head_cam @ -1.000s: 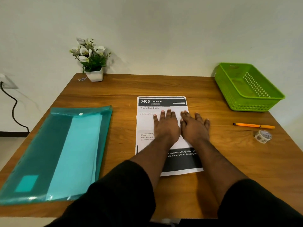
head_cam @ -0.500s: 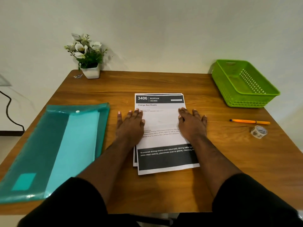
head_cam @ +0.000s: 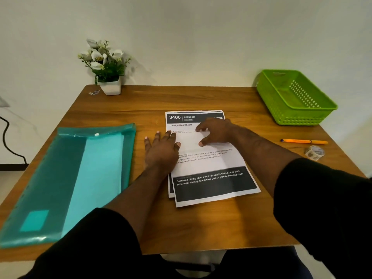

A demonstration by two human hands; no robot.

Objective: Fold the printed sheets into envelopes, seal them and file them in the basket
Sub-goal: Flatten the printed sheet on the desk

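Printed sheets (head_cam: 209, 158) lie stacked mid-table, lower one peeking out at near edge, top sheet slightly skewed. Left hand (head_cam: 161, 150) flat, fingers straight and spread, pressing stack's left edge, likely to anchor it. Right hand (head_cam: 214, 130) above upper half of top sheet, fingers loosely bent, thumb apart, gripping nothing; probably positioning for first fold. Green basket (head_cam: 322, 115) waits at far right corner, nothing visible inside. Orange pen (head_cam: 304, 141) and tape roll (head_cam: 314, 152) near right edge, within reach for sealing. Teal folder (head_cam: 66, 178) lies left.

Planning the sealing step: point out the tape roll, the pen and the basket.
tape roll (head_cam: 314, 152), head view, top of the roll
pen (head_cam: 304, 141), head view, middle of the barrel
basket (head_cam: 298, 118), head view, near wall
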